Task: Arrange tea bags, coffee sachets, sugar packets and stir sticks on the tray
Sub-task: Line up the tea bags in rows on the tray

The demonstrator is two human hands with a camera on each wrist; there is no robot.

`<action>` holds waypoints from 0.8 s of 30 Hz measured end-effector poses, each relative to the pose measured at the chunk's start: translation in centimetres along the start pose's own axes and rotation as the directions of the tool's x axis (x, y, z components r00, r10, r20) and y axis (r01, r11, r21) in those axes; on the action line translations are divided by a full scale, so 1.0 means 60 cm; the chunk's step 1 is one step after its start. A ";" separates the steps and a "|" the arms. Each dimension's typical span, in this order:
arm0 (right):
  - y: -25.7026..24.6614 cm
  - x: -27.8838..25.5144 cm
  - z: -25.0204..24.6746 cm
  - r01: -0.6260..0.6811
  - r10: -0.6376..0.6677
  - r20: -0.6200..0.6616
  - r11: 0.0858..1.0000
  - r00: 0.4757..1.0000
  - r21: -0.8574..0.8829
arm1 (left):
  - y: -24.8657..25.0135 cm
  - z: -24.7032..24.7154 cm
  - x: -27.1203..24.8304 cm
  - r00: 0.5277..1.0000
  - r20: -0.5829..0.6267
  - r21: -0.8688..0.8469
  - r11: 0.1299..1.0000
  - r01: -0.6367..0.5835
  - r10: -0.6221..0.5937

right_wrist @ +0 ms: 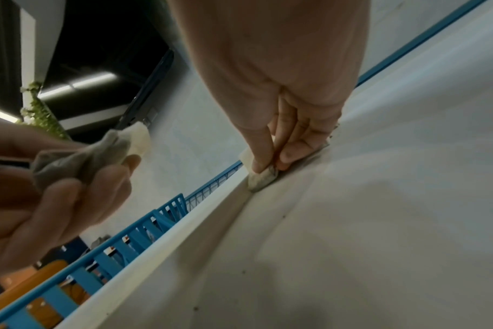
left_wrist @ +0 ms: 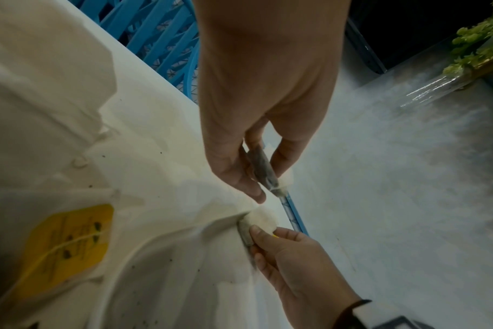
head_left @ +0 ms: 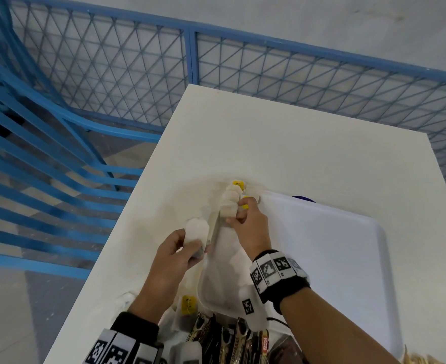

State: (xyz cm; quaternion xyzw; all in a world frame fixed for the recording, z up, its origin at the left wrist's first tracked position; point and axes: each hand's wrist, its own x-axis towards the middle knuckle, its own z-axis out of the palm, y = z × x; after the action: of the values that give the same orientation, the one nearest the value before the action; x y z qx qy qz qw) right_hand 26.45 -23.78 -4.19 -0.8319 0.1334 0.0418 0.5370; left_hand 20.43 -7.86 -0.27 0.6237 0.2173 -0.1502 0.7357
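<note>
Pinching pale, grey-filled tea bags [head_left: 196, 229] are both hands, beside the tray [head_left: 334, 232].

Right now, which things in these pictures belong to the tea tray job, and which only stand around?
Belong to the job:
- white tray
- row of tea bags under the right hand
- tea bag held by the left hand
- coffee sachets at the near edge

Only standing around:
- white table
- blue chair
- blue mesh fence
</note>
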 end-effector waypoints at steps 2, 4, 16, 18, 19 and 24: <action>0.000 0.002 0.003 0.016 -0.016 -0.009 0.998 1.000 -0.056 | -0.002 0.000 0.001 1.000 -0.018 0.024 1.000 -0.007 0.007; -0.001 0.004 0.006 0.023 -0.025 -0.014 0.995 1.000 -0.098 | -0.002 0.000 0.001 1.000 -0.024 0.035 0.999 -0.008 0.009; -0.023 -0.067 -0.020 0.098 -0.134 0.309 0.987 0.942 0.127 | 0.001 0.012 0.006 1.000 -0.015 -0.025 0.999 -0.023 0.022; -0.018 -0.076 -0.022 0.047 -0.113 0.390 0.984 0.914 0.173 | 0.001 0.014 0.007 0.999 -0.011 -0.017 0.999 -0.033 0.033; -0.013 -0.078 -0.022 0.024 -0.102 0.399 0.980 0.911 0.196 | 0.000 0.016 0.007 1.000 -0.010 -0.015 0.999 -0.030 0.030; 0.007 -0.078 -0.032 -0.026 -0.053 0.327 0.972 0.944 0.234 | -0.006 0.026 0.010 1.000 -0.002 0.000 1.000 -0.011 0.011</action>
State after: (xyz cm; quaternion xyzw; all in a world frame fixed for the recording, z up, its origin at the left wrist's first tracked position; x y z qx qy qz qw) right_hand 21.71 -24.88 -2.76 -0.7444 0.0395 0.1610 0.6468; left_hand 20.96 -9.41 -0.65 0.6249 0.2147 -0.1454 0.7364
